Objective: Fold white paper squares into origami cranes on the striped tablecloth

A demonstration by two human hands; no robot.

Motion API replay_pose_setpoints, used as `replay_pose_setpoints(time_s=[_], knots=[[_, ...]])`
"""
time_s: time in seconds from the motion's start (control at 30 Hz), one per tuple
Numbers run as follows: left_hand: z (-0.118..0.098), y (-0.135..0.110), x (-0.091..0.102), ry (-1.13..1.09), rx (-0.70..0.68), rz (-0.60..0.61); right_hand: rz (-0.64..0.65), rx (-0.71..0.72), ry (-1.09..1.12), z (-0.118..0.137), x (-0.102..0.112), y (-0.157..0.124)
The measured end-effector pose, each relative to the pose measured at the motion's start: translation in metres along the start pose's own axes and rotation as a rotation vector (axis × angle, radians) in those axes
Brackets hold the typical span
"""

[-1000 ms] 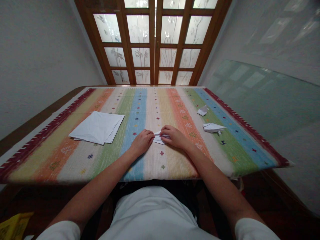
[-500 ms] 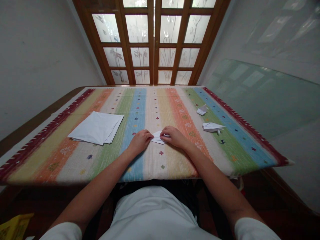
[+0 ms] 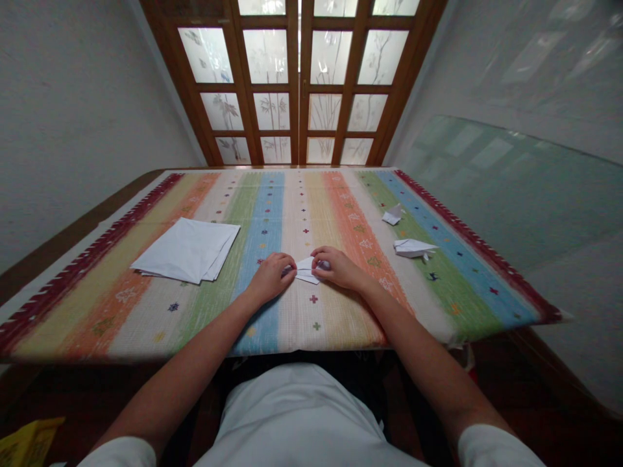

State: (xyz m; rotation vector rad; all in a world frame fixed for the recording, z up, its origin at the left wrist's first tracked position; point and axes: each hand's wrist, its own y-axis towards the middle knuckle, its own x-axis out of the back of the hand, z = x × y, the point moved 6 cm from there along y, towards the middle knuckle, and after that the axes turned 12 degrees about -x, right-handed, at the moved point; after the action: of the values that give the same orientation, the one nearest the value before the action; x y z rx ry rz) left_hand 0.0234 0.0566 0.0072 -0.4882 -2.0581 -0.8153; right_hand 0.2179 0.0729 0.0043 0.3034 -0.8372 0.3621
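White folded paper (image 3: 306, 270) lies pinched between the curled fingers of the left hand (image 3: 273, 279) and right hand (image 3: 337, 268), long axis running side to side, ends hidden. Square paper sheets (image 3: 185, 250) lie stacked left of the left hand; a folded paper figure (image 3: 413, 247) and a smaller folded paper piece (image 3: 392, 215) lie right of the right hand.

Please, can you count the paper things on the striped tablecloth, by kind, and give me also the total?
White paper stack: 1
Folded paper pieces: 3 (the middle piece between the left hand and right hand, the winged piece, the small piece)
Total: 4
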Motion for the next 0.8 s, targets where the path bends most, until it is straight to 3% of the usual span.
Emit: replay_pose_setpoints(time_s=[0.37,0.57,0.8], knots=[[-0.006,0.000,0.006,-0.122,0.010,-0.027,0.028,0.091,0.132,0.009,0.005,-0.005],[-0.009,-0.001,0.008,-0.188,-0.040,-0.078,0.117,0.082,0.146,0.012,0.004,-0.006],[-0.006,-0.001,-0.001,-0.247,0.007,0.000,0.138,0.066,0.119,0.015,0.005,-0.009]])
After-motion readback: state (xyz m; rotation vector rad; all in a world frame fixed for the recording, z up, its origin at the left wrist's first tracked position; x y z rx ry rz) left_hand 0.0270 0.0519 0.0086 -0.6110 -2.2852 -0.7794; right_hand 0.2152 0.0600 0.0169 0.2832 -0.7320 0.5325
